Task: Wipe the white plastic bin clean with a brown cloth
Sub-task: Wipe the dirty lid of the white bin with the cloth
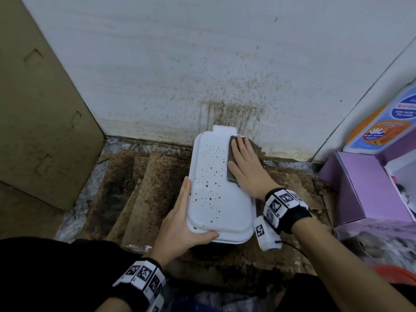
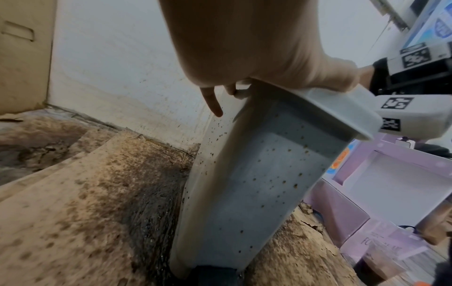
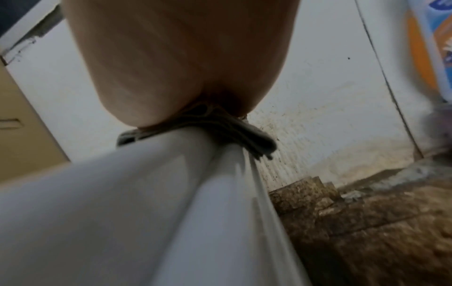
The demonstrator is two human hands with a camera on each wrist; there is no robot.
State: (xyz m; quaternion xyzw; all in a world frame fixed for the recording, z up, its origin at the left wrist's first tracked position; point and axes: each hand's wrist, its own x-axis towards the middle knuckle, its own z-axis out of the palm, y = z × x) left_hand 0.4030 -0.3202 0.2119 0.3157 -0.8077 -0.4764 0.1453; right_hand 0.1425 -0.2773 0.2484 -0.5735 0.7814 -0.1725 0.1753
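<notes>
The white plastic bin (image 1: 216,199) stands on the floor close to the wall, and its top is speckled with brown spots. My right hand (image 1: 235,152) lies flat on the folded brown cloth (image 1: 230,175) and presses it onto the far right part of the top. My left hand (image 1: 180,217) braces the near left corner, with straight fingers along the side and the thumb over the front rim. The left wrist view shows the spotted side of the bin (image 2: 257,183) under my left hand (image 2: 244,48). In the right wrist view the cloth (image 3: 244,135) bunches under my right hand (image 3: 183,67) on the bin's rim (image 3: 122,212).
Stained, damp cardboard sheets (image 1: 146,188) cover the floor around the bin. Behind it rises a dirty, splattered white wall (image 1: 202,75). A tall cardboard box (image 1: 40,109) stands at the left. At the right are a purple box (image 1: 360,188) and a blue-and-orange package (image 1: 382,124).
</notes>
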